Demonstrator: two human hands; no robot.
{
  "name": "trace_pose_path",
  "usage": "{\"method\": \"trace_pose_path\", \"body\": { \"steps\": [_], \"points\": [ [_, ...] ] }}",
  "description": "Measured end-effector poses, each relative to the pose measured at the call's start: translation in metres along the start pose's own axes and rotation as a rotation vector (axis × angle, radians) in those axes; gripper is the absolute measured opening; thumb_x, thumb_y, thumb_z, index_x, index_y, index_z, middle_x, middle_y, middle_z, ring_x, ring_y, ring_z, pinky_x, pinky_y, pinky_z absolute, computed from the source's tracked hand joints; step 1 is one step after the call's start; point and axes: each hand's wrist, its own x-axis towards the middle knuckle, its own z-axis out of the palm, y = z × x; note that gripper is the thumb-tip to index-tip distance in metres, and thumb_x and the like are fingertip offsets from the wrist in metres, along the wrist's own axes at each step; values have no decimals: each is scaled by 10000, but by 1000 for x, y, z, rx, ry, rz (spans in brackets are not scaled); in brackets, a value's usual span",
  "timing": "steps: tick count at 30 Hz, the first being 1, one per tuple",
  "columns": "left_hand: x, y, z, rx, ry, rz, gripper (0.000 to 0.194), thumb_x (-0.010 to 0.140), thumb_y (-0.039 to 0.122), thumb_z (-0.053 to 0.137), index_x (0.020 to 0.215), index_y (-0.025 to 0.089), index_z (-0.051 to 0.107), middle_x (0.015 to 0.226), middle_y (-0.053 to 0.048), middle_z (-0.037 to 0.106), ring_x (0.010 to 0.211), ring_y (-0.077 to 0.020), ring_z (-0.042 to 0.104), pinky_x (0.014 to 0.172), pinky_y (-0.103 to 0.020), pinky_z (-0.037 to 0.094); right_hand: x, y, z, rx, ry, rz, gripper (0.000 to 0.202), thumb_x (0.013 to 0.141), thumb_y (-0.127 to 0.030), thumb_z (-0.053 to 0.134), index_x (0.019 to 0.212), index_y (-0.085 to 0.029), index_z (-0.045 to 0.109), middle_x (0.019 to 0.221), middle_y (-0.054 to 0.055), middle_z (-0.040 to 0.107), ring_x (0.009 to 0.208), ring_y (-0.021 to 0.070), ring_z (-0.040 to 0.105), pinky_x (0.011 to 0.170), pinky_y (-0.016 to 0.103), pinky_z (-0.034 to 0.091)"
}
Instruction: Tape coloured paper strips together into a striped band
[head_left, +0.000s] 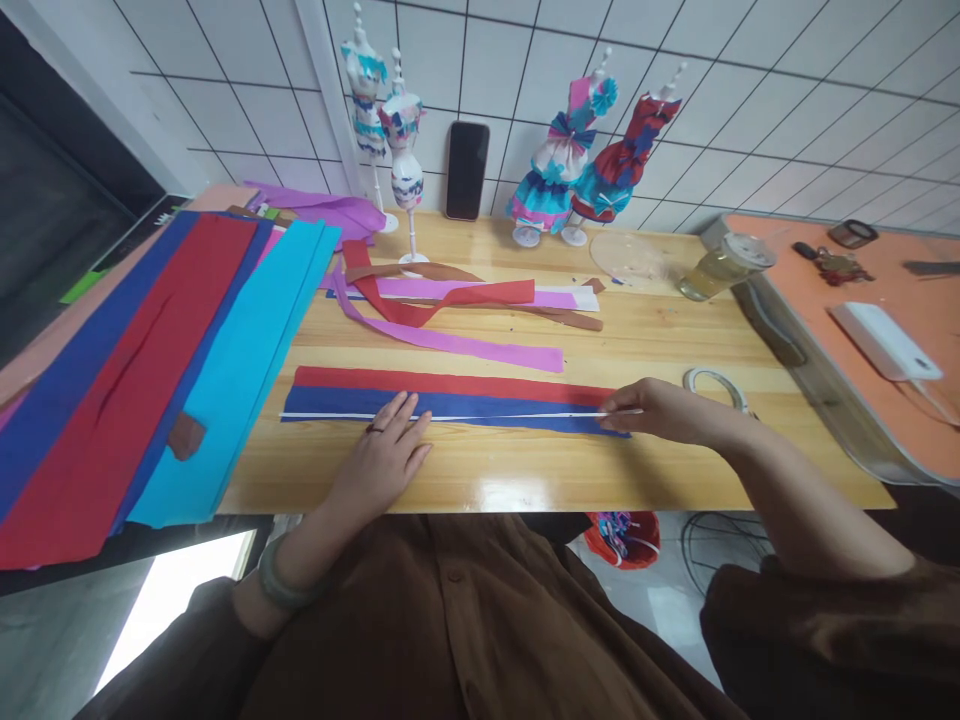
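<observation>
A long blue crepe paper strip (495, 405) lies across the table in front of me, with a red crepe paper strip (450, 382) along its far edge. Down the length of the blue paper runs a narrow white tape strip (510, 415). My left hand (386, 450) rests flat on the blue paper and tape, left of the middle, fingers stretched out. At the right end, my right hand (649, 415) pinches the end of the tape strip, its fingertips close to the paper. A white tape roll (716, 388) lies beyond my right wrist.
Stacked crepe paper sheets (240, 370) cover the table's left side. Loose paper strips (465, 345) lie farther back. Along the wall stand small dress forms (405, 150), a phone (466, 170) and dressed figures (555, 170). A drink cup (720, 268) stands right, beside an orange surface (900, 280).
</observation>
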Motion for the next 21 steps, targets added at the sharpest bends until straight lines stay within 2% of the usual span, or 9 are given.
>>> {"method": "trace_pose_path", "body": {
  "steps": [4, 8, 10, 12, 14, 16, 21],
  "points": [
    [0, 0, 0, 11, 2, 3, 413, 891, 306, 404, 1245, 123, 512, 1395, -153, 384, 1328, -276, 283, 1055, -450, 331, -1, 1, 8, -80, 120, 15, 256, 795, -369, 489, 837, -227, 698, 714, 0, 690, 640, 161, 608, 615, 274, 447],
    [0, 0, 1, 16, -5, 7, 414, 891, 307, 402, 1248, 127, 508, 1401, -151, 378, 1330, -279, 279, 1052, -455, 333, -3, -4, 21, -191, 430, 34, 305, 822, -361, 456, 912, -216, 709, 794, 43, 717, 711, 217, 649, 658, 313, 466],
    [0, -1, 1, 13, -4, 9, 410, 891, 306, 401, 1246, 132, 510, 1400, -148, 380, 1331, -279, 277, 1053, -462, 330, -3, -5, 29, -138, 566, 62, 329, 820, -370, 465, 984, -204, 698, 879, 61, 719, 782, 239, 659, 690, 323, 480],
    [0, -1, 1, 10, 1, 10, 409, 891, 304, 403, 1241, 125, 515, 1394, -154, 386, 1331, -279, 278, 1057, -460, 325, -1, -4, 36, -32, 642, 76, 353, 821, -377, 467, 1031, -190, 680, 953, 72, 708, 842, 244, 657, 724, 329, 491],
    [0, 0, 0, 3, 6, 6, 407, 890, 300, 405, 1237, 120, 520, 1390, -158, 391, 1330, -278, 281, 1059, -454, 324, 0, -2, 42, 25, 668, 53, 354, 831, -381, 455, 1042, -192, 667, 992, 77, 698, 888, 248, 648, 760, 347, 492],
    [0, 1, 0, -13, 8, 2, 404, 887, 298, 410, 1239, 132, 519, 1394, -148, 389, 1329, -276, 282, 1060, -455, 324, 1, 0, 48, 29, 638, -10, 355, 856, -367, 420, 1082, -202, 638, 963, 76, 701, 890, 243, 645, 778, 364, 488],
    [1, 2, -2, -30, 1, -11, 404, 885, 300, 412, 1245, 149, 516, 1395, -130, 395, 1332, -269, 279, 1062, -451, 325, -1, 5, 58, 13, 643, -140, 344, 875, -309, 382, 1111, -186, 599, 963, 92, 666, 847, 219, 623, 737, 346, 480]
  ]
}}
